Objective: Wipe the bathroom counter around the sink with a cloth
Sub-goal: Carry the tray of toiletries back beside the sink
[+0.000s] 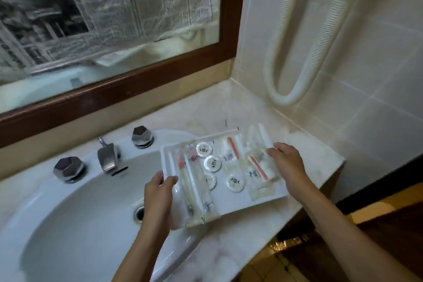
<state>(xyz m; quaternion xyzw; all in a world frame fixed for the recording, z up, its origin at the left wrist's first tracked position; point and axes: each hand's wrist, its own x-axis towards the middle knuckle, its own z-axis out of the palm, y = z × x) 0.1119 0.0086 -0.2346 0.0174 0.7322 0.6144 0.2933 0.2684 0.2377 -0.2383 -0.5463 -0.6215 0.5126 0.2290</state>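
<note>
Counter (249, 107) runs as pale marble from the mirror frame (128, 89) down the right half of the frame, wrapping the sink (75, 208) at lower left. No cloth shows anywhere in view. In the way sits a white tray (231, 201) of wrapped toiletries at centre frame, its left end overhanging the sink bowl and its right end over the counter. We note the tray's long axis runs left to right across the frame, tipped a little up to the right, with one hand at each short end. Left hand (160, 192) pinches the left end, thumb (171, 178) on top, the other fingers curled under and hidden. Right hand (289, 167) grips the right end, fingers bent over the rim and touching the sachets (258, 174) there. We cannot tell whether the tray rests on the surface or is just lifted. Our reading is that this is clearing, not wiping, since the marble beneath the tray cannot be reached until the tray goes elsewhere. Bare counter lies to the upper right and lower right of the tray, nearer the right hand, so a shift that way looks the shorter one. Loose sachets could slide toward the sink if the left end dips.
</note>
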